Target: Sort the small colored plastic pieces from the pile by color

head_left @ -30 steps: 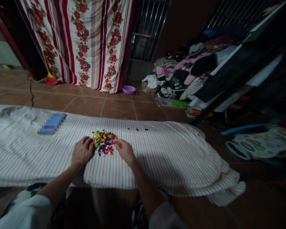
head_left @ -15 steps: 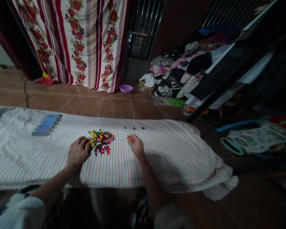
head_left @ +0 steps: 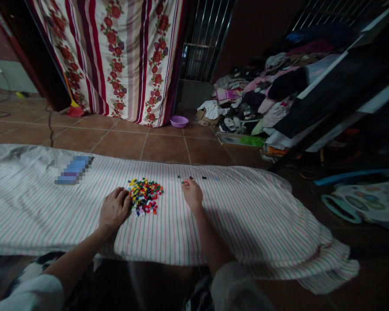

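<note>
A heap of small coloured beads [head_left: 145, 195] lies on a striped pink-and-white cloth [head_left: 246, 216]. My left hand [head_left: 114, 208] rests with curled fingers against the heap's left edge. My right hand [head_left: 192, 192] is further right, its fingers pinched at a small green bead beside a short row of dark beads [head_left: 196, 177] near the cloth's far edge. What is between the left fingers is hidden.
A blurred blue flat object [head_left: 74, 169] lies on the cloth to the left. Beyond is a tiled floor with a purple bowl [head_left: 179, 122], a floral curtain [head_left: 129, 56], and a pile of clothes [head_left: 259, 99] at the right.
My right hand left the bead heap and moved right and away to the short row of beads, carrying a green bead. My left hand stayed at the heap.
</note>
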`<act>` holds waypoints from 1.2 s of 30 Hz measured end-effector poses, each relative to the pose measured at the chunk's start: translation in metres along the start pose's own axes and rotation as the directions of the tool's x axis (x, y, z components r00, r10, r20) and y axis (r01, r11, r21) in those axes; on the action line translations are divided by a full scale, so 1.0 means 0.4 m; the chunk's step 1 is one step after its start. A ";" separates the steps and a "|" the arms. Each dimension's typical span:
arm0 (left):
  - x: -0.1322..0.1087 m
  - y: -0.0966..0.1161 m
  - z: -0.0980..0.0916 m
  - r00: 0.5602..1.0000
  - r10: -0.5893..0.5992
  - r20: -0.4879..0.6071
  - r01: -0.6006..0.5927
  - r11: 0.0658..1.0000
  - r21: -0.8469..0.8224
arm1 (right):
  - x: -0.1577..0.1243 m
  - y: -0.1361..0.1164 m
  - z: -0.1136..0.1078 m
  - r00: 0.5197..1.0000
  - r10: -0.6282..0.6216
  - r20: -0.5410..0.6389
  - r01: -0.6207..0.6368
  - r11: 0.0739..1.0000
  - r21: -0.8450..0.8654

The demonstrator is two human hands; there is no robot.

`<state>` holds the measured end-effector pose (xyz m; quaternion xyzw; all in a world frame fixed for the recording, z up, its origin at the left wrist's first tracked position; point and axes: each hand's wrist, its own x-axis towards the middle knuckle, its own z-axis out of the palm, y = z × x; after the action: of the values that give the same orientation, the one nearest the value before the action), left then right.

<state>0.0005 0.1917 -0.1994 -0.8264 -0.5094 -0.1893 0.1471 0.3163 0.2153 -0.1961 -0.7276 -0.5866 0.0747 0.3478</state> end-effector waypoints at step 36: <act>0.015 0.017 -0.034 0.992 -0.092 0.090 0.101 0.989 -0.105 | -0.099 -0.145 0.080 0.915 -0.336 0.223 0.303 0.938 0.168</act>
<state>0.0069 0.1874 -0.1849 -0.8150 -0.5435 -0.1884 0.0708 0.2414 0.1966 -0.1973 -0.5825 -0.7304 0.1453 0.3259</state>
